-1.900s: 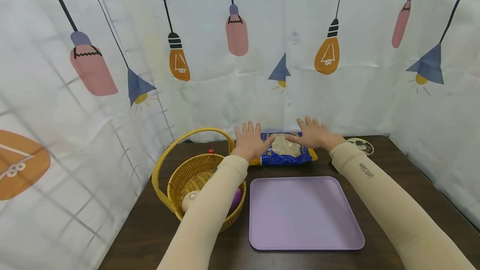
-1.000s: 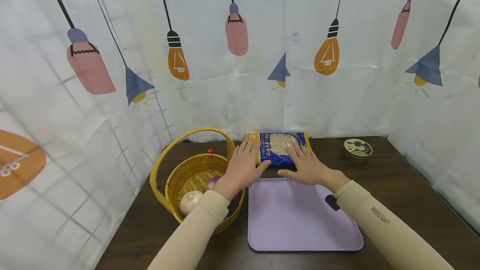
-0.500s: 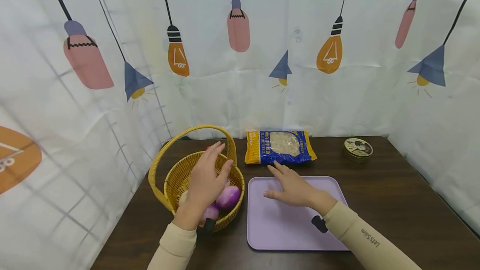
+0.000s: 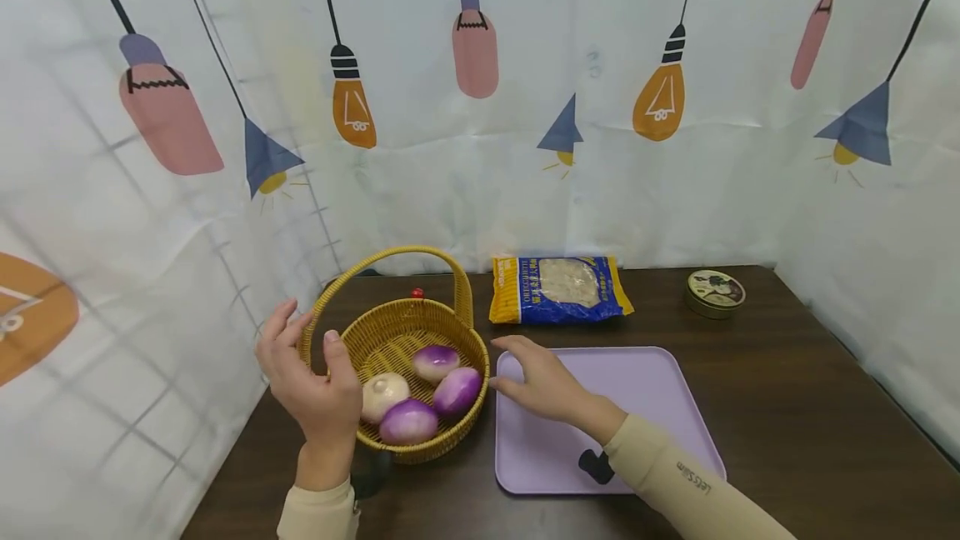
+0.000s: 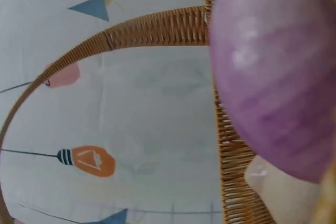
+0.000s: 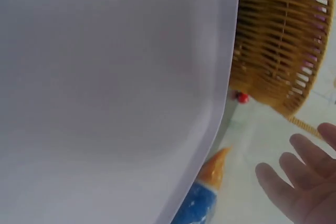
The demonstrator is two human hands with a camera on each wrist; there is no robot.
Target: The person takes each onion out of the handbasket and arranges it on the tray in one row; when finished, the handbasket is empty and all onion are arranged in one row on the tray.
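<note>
A yellow wicker basket (image 4: 397, 325) with a tall arched handle (image 4: 420, 251) stands on the left of the table. Inside lie three purple onions (image 4: 408, 422) and a whitish onion (image 4: 385, 397). My left hand (image 4: 315, 382) is raised at the basket's left side, fingers loosely bent, holding nothing; whether it touches the handle cannot be told. My right hand (image 4: 543, 386) hovers over the lilac tray (image 4: 637, 390), fingertips close to the basket's right rim. In the left wrist view a purple onion (image 5: 273, 77) looms large; the right wrist view shows spread fingers (image 6: 275, 184).
Behind the tray lies a blue and yellow pasta bag (image 4: 570, 290). A round tin (image 4: 715, 290) sits at the back right of the dark table (image 4: 795, 407). Something small and red (image 4: 417, 293) is behind the basket. A patterned curtain (image 4: 420, 190) encloses the table.
Both hands have come back from the pasta bag. The left has swung to the basket's left side, the right has moved left to its rim. The onions are now uncovered.
</note>
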